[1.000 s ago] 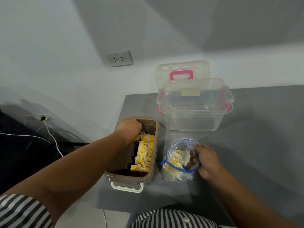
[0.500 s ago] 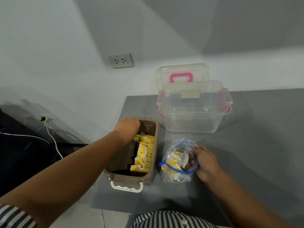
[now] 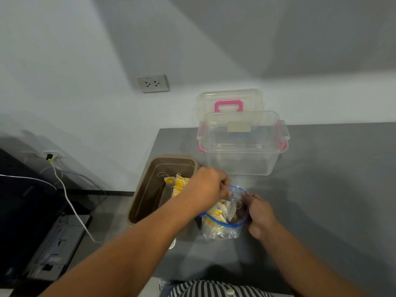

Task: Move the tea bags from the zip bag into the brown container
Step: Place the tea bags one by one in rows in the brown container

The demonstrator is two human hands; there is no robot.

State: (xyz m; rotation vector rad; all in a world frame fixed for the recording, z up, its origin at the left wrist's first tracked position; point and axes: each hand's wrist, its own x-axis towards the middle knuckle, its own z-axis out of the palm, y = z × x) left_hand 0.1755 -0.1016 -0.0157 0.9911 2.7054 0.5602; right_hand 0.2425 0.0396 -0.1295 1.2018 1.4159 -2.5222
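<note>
At far left, off the work surface, a white cable [image 3: 64,189] trails down towards the floor, and a wall socket [image 3: 153,83] sits above it; neither takes part in the task. The brown container [image 3: 137,202] stands open at the left edge of the grey table [image 3: 321,189], just beside the zip bag, so each transfer is probably a short sideways move. A row of tea bags [image 3: 176,183] with yellow tags is packed against its right inner wall, and the left part of the interior is bare, so there is room for more. The left hand [image 3: 205,189] crosses over the container's right rim and reaches down into the mouth of the zip bag [image 3: 222,230]. Its fingers are curled downward inside the opening. Whether they have hold of a tea bag cannot be told, because the knuckles hide the fingertips. The zip bag stands upright with its blue rim spread into a ring, which gives vertical access to the remaining tea bags [image 3: 218,213] inside. The right hand [image 3: 260,217] grips the bag's right rim with its fingers curled round the plastic, apparently to hold the mouth open and stop the bag from tipping. The step in hand appears to be the next pick. Behind the bag, a clear box [image 3: 242,144] stands open with its lid [image 3: 229,103] leaning on the wall, out of the transfer path.
</note>
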